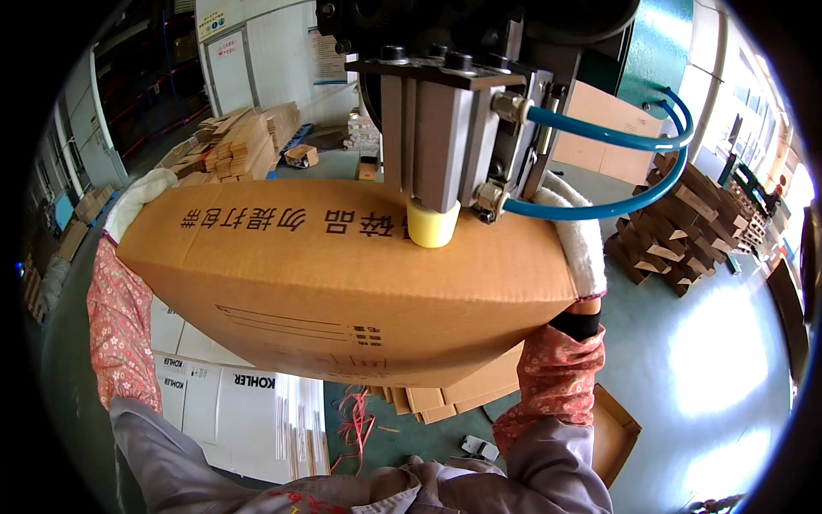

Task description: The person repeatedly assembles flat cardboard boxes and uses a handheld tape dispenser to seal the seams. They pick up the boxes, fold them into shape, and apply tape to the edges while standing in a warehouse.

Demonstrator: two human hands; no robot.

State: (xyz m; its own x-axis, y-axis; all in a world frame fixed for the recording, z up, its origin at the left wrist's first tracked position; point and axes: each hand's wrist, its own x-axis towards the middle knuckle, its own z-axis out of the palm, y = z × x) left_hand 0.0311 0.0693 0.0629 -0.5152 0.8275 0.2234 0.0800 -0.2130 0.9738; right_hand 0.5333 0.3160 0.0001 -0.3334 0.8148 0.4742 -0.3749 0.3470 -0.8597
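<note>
I hold a large brown cardboard box [342, 283] up in front of me, printed face toward me. My left hand [137, 195], in a white glove with a pink flowered sleeve cover, grips its left end. My right hand [578, 236], gloved the same way, grips its right end. Just above the box's top edge hangs a grey metal machine head [449, 120] with a pale yellow round pad [432, 224] at its lower tip and blue air hoses [625, 128] looping off to the right. The pad sits at or against the box's upper face.
White flat cartons [231, 411] lie on the floor under the box, with brown flat cardboard [445, 398] and red strapping [355, 428] beside them. Stacks of folded cardboard [235, 146] stand at the back left and more stacks [685, 231] at the right. The floor is green.
</note>
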